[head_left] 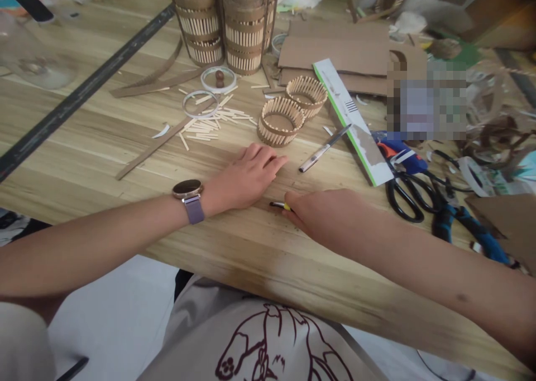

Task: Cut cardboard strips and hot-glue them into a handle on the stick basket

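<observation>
My left hand (247,177), below a wrist with a watch (187,189), lies flat on the wooden table with nothing visible in it. Just beyond its fingertips sits a small round basket of sticks and brown cardboard (281,125). A second such basket (307,95) touches it from behind. My right hand (320,211) is closed around a small yellow tool with a dark tip (286,206). That tip points left, close to the table by my left hand; most of the tool is hidden in my fist.
Loose sticks (205,125) lie beyond my left hand beside white rings (201,103). A pen (322,149), a white-and-green strip (352,119), black-handled scissors (404,197) and blue pliers (473,230) lie to the right. Tall stick-and-cardboard cylinders (245,29) stand behind.
</observation>
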### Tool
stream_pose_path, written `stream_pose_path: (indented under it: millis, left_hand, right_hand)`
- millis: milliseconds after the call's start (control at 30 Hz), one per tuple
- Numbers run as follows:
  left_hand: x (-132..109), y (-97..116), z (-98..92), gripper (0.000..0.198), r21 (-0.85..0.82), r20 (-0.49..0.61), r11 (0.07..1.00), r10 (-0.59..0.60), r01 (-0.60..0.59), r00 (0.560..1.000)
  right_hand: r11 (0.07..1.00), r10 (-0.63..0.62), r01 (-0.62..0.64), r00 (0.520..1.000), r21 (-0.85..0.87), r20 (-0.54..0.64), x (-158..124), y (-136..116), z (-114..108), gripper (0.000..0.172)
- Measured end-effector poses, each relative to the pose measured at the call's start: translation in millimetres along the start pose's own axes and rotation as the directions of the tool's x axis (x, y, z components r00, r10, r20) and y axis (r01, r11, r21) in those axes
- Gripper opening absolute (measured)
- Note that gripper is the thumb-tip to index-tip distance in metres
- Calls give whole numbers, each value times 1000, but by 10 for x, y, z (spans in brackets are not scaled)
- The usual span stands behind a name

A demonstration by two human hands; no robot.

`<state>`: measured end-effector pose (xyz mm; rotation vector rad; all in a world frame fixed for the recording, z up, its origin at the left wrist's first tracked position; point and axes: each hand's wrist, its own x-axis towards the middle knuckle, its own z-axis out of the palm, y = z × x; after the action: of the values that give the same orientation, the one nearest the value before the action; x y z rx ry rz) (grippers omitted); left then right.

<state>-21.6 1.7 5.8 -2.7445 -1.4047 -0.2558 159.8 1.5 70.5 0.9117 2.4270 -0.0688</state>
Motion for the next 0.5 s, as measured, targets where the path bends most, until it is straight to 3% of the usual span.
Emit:
stream_pose_path:
  millis: [100, 233, 500]
  left_hand:
    - [0, 3, -11, 42, -3, 9, 1000, -3, 3, 1000]
    - [-9, -6, -18, 42, -6, 19, 1000, -4, 4, 1000]
    - [-23, -50, 38, 42, -2, -16, 1000, 10, -10, 1000]
  right_hand:
    - [998, -28, 29, 999, -49, 20, 6, -9, -7, 16]
    - [993, -74, 74, 997, -95, 12, 15, 6, 3, 20]
    - [993, -31, 30, 999, -110, -6, -42, 25, 89, 22]
